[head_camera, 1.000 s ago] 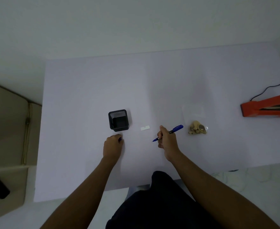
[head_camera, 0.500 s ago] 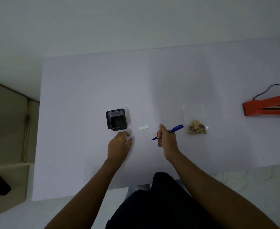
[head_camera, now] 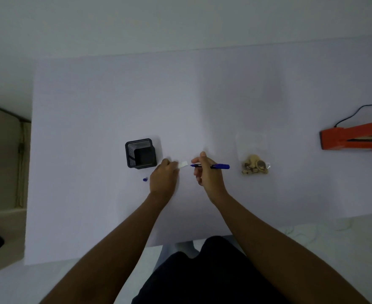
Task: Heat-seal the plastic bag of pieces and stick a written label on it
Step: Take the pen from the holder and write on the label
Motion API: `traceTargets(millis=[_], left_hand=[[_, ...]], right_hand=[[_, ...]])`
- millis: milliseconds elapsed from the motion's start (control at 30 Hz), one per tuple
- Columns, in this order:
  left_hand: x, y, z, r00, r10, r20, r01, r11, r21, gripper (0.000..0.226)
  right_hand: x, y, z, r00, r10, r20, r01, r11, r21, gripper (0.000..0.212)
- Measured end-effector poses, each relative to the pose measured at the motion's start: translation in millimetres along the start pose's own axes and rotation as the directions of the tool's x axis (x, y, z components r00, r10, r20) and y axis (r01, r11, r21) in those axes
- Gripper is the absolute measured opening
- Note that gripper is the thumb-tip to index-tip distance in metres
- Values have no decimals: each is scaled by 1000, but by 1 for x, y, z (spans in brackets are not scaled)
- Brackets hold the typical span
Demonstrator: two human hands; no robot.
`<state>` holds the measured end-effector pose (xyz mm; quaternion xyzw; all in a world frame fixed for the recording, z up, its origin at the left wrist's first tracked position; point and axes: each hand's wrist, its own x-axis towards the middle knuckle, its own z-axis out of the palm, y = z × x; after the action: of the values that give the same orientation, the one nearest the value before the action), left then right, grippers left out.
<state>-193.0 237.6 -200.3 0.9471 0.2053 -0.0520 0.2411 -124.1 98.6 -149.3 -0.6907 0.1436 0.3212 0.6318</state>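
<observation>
cap (head_camera: 145, 179) lies loose on the bench (head_camera: 93, 205), nearest, just left of the left hand (head_camera: 163, 178). left hand rests on the bench, fingers closed down on the left end of the label (head_camera: 183, 164), pinning it flat. right hand (head_camera: 208, 174) has a closed writing grip on the pen (head_camera: 211, 166), uncapped, tip at the label's right edge and close to touching; contact cannot be confirmed. step in hand, by my reading: writing the label. to do it well: keep the left fingers on the end only, clear of the writing area; short light strokes, since the label is small and may skid or smear; let ink dry before peeling. bag (head_camera: 254, 160) of tan pieces lies flat to the right of the pen, apart from both hands; whether its mouth is sealed cannot be told. holder (head_camera: 140, 156), black mesh, stands just beyond the left hand, close enough to crowd the knuckles. sealer (head_camera: 353, 138), orange, far right with cord running off, well apart from the bag. nothing lies between bag and sealer.
</observation>
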Motion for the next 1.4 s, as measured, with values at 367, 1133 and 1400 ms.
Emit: traceTargets(millis=[367,1133,1400], left_hand=[[7,3,5,998,-67,21,67,998,7,17],[8,3,2,999,8,39,-6,998,-55,4],[7,-1,0,997,20,69,-15,997,-77,16]], right_hand=[[28,18,2,924,-372,89,373,822,-430,12],[52,41,-3,817,-369,442,574,455,-680,44],[49,42,-1,839,-337,427,544,525,-655,34]])
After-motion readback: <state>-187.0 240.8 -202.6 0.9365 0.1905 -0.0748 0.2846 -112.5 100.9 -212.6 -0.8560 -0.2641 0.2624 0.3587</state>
